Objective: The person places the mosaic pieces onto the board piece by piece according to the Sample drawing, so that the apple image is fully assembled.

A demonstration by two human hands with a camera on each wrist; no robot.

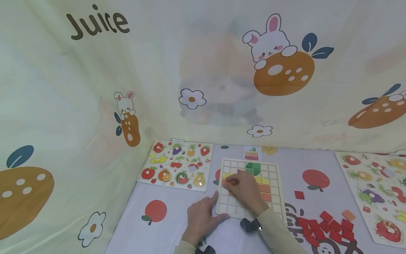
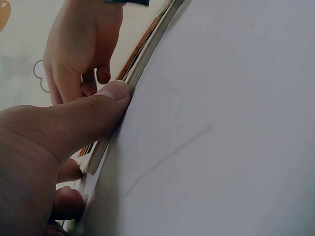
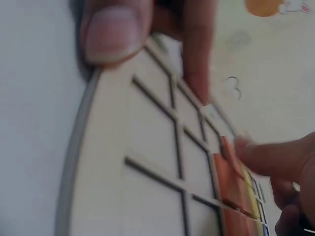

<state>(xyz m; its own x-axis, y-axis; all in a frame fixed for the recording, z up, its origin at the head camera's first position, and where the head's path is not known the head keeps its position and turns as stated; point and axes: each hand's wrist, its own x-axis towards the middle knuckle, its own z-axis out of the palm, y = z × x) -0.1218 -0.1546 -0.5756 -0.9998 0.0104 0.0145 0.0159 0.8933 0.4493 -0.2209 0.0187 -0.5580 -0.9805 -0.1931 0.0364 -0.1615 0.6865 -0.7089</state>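
Note:
A wooden grid board [image 1: 280, 183] lies on the tabletop, some cells filled with green, yellow and orange square tiles. Its near left corner is held by my left hand [image 1: 203, 216], thumb on the front edge and fingers along the left side. In the left wrist view that thumb [image 2: 93, 105] presses the board's edge. My right hand [image 1: 245, 190] is over the left part of the grid, fingers curled. In the right wrist view its fingertips meet a tilted orange tile [image 3: 231, 153] at the orange row; the hand hides much of this in the head view.
Loose red tiles [image 1: 335, 225] are scattered right of the board, with an orange tile [image 1: 349, 215] among them. A small picture card [image 1: 252, 153] lies behind the board. Fruit puzzle boards stand at left [image 1: 172, 164] and right [image 1: 377, 211]. A printed curtain [image 1: 219, 70] hangs behind.

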